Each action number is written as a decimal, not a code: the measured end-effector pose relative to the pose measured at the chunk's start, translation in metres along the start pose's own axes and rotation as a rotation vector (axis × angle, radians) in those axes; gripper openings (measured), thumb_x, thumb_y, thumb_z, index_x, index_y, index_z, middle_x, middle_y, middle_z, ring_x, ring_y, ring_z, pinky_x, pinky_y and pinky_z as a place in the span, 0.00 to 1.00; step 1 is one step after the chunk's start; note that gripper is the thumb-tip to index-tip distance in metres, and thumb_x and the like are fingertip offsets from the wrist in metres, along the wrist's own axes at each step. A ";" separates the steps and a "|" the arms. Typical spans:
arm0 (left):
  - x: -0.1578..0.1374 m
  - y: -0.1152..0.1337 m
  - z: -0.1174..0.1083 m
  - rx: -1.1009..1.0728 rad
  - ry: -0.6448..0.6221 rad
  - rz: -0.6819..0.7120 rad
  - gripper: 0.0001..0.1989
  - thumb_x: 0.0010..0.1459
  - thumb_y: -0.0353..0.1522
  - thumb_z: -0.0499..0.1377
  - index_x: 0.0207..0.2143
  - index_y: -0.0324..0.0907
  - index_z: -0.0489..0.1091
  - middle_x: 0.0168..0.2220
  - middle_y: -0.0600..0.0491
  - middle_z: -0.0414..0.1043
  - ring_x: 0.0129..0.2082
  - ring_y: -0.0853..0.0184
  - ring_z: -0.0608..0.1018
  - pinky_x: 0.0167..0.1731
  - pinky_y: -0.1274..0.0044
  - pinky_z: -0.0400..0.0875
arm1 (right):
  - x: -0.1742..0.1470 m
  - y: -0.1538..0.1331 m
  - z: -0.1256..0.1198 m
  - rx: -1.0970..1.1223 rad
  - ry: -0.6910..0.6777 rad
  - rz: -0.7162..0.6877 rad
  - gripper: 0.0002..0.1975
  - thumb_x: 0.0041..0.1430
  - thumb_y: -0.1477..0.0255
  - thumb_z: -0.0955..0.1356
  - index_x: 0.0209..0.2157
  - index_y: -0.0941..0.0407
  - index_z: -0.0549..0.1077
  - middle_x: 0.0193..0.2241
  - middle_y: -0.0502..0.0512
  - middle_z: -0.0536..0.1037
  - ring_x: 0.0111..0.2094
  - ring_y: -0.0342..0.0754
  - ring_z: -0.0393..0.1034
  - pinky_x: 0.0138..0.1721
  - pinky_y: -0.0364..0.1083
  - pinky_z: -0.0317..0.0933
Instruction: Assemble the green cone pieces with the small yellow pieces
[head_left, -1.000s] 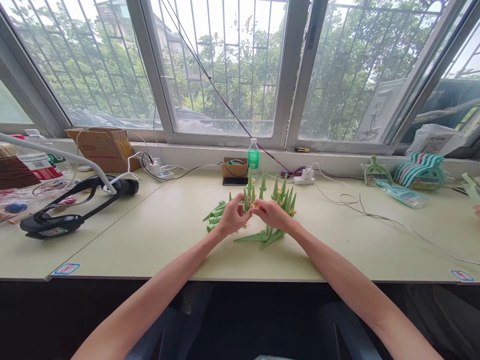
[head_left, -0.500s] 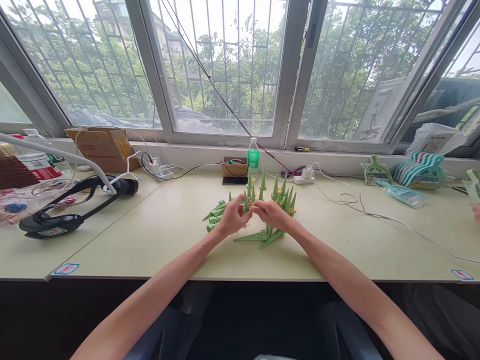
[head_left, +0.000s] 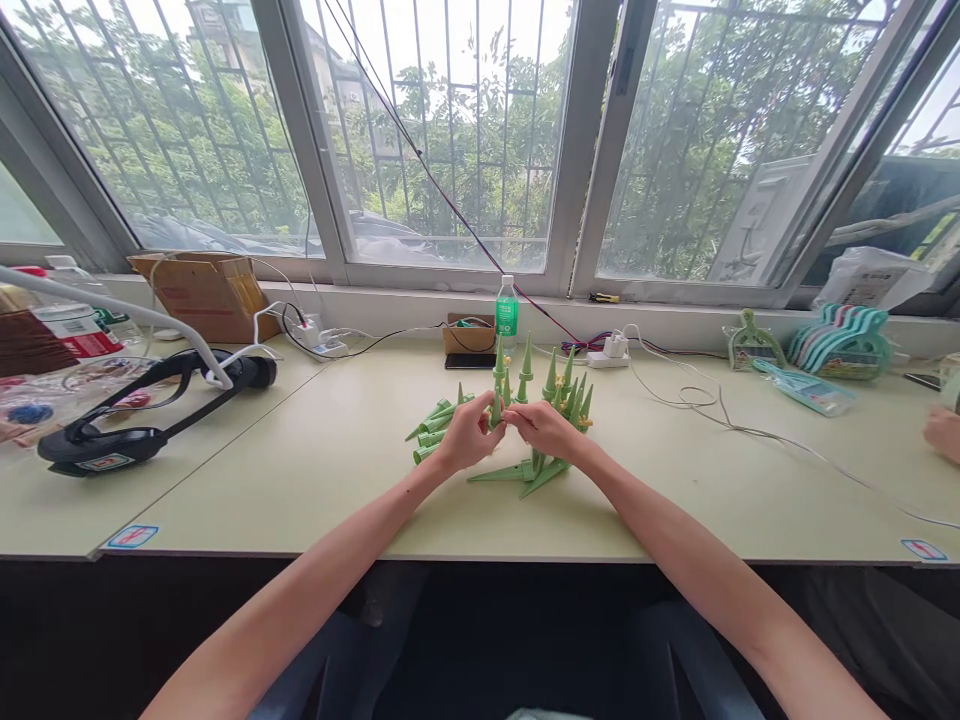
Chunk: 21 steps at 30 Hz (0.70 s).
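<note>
The left hand (head_left: 468,436) pinches a spike (head_left: 496,411), point up, over the table (head_left: 337,490), likely to steady it beside the right hand (head_left: 549,429), pinched closed; its contents cannot be told. Upright spikes (head_left: 577,402) stand nearby, presumably for reach.

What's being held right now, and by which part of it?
A green spike, tip up, held apparently near its lower, wider end by the left grip. The right grip is close beside it; whether it holds anything cannot be told.
</note>
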<state>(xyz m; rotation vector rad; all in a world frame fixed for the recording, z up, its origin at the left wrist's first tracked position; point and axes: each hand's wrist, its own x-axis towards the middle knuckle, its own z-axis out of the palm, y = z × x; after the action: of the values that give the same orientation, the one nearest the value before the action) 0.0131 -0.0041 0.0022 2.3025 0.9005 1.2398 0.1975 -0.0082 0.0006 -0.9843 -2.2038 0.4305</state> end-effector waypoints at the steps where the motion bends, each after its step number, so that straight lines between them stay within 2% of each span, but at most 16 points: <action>1: 0.000 -0.001 0.000 0.002 0.003 0.003 0.06 0.51 0.29 0.57 0.33 0.42 0.63 0.17 0.64 0.52 0.15 0.77 0.57 0.18 0.83 0.51 | 0.000 0.000 0.000 -0.005 0.000 0.003 0.22 0.68 0.60 0.55 0.23 0.56 0.60 0.18 0.45 0.60 0.22 0.39 0.52 0.27 0.41 0.48; 8: 0.001 -0.005 0.003 -0.004 0.042 0.013 0.05 0.53 0.30 0.58 0.33 0.41 0.65 0.19 0.62 0.56 0.16 0.77 0.59 0.18 0.83 0.54 | 0.001 0.000 -0.001 -0.061 0.017 0.041 0.22 0.68 0.59 0.55 0.23 0.56 0.61 0.17 0.45 0.59 0.20 0.39 0.51 0.25 0.41 0.47; 13: 0.003 -0.002 0.002 -0.041 0.076 -0.012 0.04 0.54 0.31 0.58 0.33 0.41 0.65 0.21 0.61 0.60 0.15 0.77 0.60 0.17 0.83 0.55 | 0.001 -0.004 -0.003 -0.069 0.057 0.052 0.20 0.68 0.59 0.55 0.27 0.55 0.63 0.17 0.45 0.60 0.20 0.40 0.51 0.25 0.41 0.46; 21: 0.002 -0.002 0.003 -0.047 0.073 -0.036 0.04 0.52 0.29 0.58 0.32 0.41 0.64 0.26 0.58 0.65 0.16 0.78 0.61 0.18 0.82 0.57 | 0.002 0.000 0.000 -0.133 0.099 0.049 0.20 0.69 0.61 0.55 0.25 0.55 0.60 0.19 0.45 0.59 0.21 0.40 0.49 0.26 0.41 0.45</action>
<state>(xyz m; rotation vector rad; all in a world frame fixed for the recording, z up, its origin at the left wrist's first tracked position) 0.0157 -0.0011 0.0007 2.2078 0.9233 1.3230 0.1966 -0.0070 0.0020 -1.1080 -2.1451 0.2538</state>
